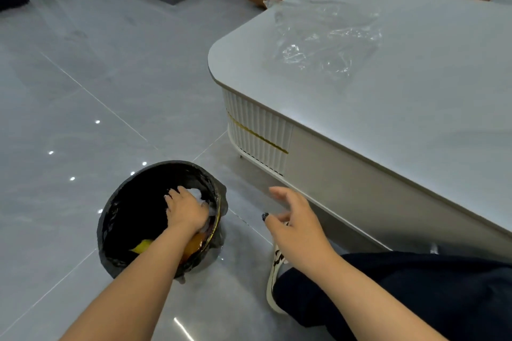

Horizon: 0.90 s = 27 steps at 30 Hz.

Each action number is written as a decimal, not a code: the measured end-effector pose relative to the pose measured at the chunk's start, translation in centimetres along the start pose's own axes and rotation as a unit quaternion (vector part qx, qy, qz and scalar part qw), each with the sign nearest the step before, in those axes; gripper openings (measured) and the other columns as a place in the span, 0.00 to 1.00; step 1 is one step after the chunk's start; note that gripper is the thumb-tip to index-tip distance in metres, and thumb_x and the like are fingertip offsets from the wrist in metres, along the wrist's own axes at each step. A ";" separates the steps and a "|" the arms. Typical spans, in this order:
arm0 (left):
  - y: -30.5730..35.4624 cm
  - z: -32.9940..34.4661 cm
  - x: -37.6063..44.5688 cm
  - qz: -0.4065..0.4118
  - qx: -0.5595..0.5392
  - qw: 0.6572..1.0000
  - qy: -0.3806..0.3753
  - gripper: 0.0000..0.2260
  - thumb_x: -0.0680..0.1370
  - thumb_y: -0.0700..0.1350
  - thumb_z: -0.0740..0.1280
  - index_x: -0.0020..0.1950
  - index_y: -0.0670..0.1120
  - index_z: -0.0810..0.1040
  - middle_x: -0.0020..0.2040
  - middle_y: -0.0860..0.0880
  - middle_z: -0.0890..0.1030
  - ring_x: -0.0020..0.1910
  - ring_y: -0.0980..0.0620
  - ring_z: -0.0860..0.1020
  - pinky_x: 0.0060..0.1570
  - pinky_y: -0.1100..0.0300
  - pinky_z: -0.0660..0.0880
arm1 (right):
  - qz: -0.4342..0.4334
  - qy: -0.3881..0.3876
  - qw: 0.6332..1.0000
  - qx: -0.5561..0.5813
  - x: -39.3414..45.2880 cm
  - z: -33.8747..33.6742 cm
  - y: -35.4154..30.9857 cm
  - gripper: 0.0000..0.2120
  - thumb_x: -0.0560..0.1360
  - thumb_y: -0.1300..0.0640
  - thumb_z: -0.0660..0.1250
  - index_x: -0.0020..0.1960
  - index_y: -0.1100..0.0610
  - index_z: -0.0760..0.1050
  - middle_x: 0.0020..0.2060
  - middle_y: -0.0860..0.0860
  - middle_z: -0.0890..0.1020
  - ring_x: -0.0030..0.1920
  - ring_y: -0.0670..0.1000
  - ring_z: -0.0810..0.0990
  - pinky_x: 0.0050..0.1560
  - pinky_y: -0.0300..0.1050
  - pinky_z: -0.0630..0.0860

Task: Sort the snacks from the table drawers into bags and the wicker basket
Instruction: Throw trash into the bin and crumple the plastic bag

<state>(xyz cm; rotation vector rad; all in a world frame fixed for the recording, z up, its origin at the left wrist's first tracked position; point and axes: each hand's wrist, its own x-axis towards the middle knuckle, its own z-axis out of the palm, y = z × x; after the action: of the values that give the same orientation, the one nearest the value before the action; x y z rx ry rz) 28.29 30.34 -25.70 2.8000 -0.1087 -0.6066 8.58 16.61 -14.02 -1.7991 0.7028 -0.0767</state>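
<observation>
Black plastic lines the round bin [124, 219] on the floor, and the left hand [185, 210] reaches down inside it with fingers curled onto crumpled white scraps [200, 196] against the bin's far wall. Right of it, the right hand [295, 223] hovers with fingers loosely spread, holding nothing, just beside the bench [415, 124] edge; beyond that hand a clear plastic bag [327, 22] lies crumpled on the bench top.

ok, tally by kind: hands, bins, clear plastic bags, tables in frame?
Hands: 2, left hand inside the bin, right hand beside the table
Bins: 1, black-lined bin on the floor
Clear plastic bags: 1, clear bag on the tabletop
Tables: 1, table
Total: 5
</observation>
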 end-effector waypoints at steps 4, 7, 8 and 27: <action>3.2 -1.9 -3.3 0.068 -0.055 0.996 0.011 0.30 0.79 0.44 0.62 0.76 0.34 0.54 0.76 0.36 0.58 0.76 0.37 0.55 0.74 0.44 0.56 | -0.005 0.033 0.999 0.003 -2.1 -1.8 0.2 0.19 0.77 0.60 0.64 0.62 0.41 0.66 0.61 0.42 0.69 0.45 0.39 0.77 0.42 0.28 0.70; 5.2 -2.8 -6.2 0.095 -0.080 0.992 0.007 0.29 0.77 0.49 0.64 0.72 0.34 0.61 0.71 0.37 0.65 0.73 0.38 0.61 0.71 0.44 0.62 | -0.018 0.054 0.998 0.007 -4.2 -3.9 -0.4 0.19 0.77 0.60 0.64 0.62 0.41 0.66 0.59 0.45 0.71 0.43 0.42 0.78 0.43 0.36 0.74; 6.0 -3.1 -7.2 0.115 -0.095 0.989 0.001 0.27 0.76 0.51 0.64 0.68 0.35 0.66 0.67 0.37 0.69 0.70 0.38 0.65 0.68 0.44 0.66 | -0.024 0.064 0.998 0.007 -4.8 -4.9 -0.7 0.19 0.77 0.60 0.64 0.62 0.42 0.66 0.59 0.46 0.71 0.43 0.42 0.78 0.43 0.36 0.76; 30.2 -5.2 -34.5 0.497 -0.119 0.856 -0.078 0.31 0.82 0.50 0.60 0.80 0.46 0.49 0.80 0.50 0.52 0.79 0.52 0.51 0.75 0.58 0.51 | -0.131 0.353 0.922 -0.090 -20.8 -30.8 -1.5 0.16 0.76 0.59 0.67 0.62 0.47 0.72 0.60 0.43 0.69 0.53 0.43 0.78 0.41 0.31 0.72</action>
<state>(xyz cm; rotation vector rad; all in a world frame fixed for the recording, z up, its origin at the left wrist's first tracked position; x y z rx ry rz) -1.37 7.12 0.95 2.0276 -1.3020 -0.4993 -19.83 1.02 4.20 -2.0385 0.9842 -0.9025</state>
